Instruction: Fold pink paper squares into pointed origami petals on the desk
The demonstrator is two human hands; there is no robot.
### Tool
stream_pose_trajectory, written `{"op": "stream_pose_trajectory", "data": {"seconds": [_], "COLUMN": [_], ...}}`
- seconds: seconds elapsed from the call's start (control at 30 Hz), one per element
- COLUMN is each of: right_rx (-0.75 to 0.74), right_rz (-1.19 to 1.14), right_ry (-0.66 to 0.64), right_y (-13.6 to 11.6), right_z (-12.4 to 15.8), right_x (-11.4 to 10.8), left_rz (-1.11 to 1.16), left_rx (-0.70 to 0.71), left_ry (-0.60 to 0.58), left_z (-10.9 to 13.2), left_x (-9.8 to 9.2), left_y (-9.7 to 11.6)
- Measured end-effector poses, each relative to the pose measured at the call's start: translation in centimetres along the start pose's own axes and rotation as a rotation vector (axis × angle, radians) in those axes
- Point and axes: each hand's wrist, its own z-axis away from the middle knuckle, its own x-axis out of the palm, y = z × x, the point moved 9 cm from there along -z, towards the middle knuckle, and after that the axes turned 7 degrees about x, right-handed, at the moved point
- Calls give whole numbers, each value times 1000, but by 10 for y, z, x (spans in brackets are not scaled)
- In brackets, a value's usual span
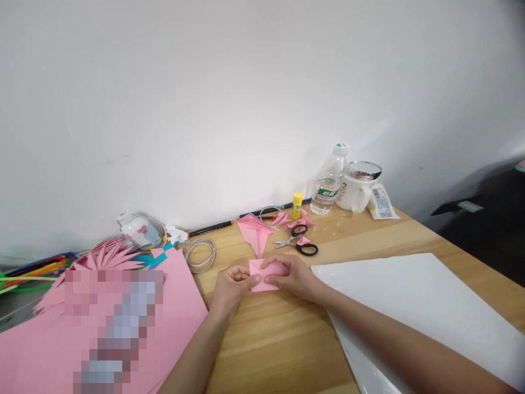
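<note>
A small pink folded paper [262, 282] with diagonal creases is held just above the wooden table, near its middle. My left hand [233, 284] pinches its left edge between thumb and fingers. From the right, my right hand [289, 276] grips the same paper, thumb near the centre and index finger over the upper part. Behind it lies a larger folded pink piece [255, 232], its point toward the held paper. Black-handled scissors [298, 239] rest open to the right of that piece, beside small pink folded pieces [301, 220] and a yellow glue stick [297, 207].
Pink sheets [180, 295] and a fan-folded pink shape [106, 256] cover the left side. A wire coil [200, 255] lies nearby. At the back stand a water bottle [328, 183] and white mug [353, 191]. A white board [410, 301] is at right.
</note>
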Motion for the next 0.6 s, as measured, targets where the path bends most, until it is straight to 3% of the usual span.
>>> {"op": "stream_pose_trajectory", "data": {"seconds": [0.17,0.6], "right_rx": [14,93], "right_rz": [23,40], "right_ry": [-5,-54], "right_y": [4,20], "right_z": [0,-3], "right_x": [1,5], "left_rz": [9,-54], "left_rx": [-44,7], "left_ry": [-1,-16], "left_z": [0,-2], "left_x": [0,-1], "left_y": [-6,-4]}}
